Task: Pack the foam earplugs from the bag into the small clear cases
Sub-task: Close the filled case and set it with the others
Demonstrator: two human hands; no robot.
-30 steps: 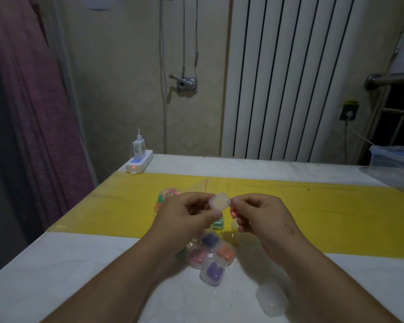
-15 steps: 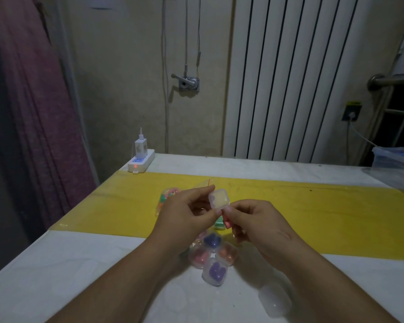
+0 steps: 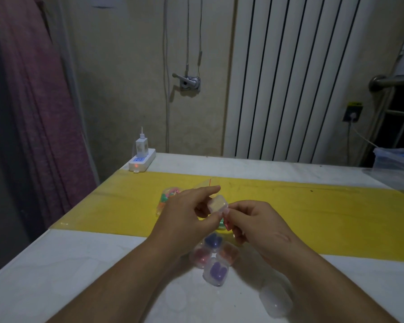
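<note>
Head | left fingers (image 3: 209,189) grip 1 case (image 3: 217,203) | right fingers (image 3: 241,206) pinch 1 earplug (image 3: 226,222) | 4 filled cases (image 3: 216,271)

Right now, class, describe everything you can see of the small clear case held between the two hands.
The small clear case is a rounded-square box of cloudy, plastic-looking material, tilted in the air above the table. The left hand pinches it by its left side; the right hand, pinching a pink earplug, meets its lower right corner. Whether its lid is open cannot be told.
</note>
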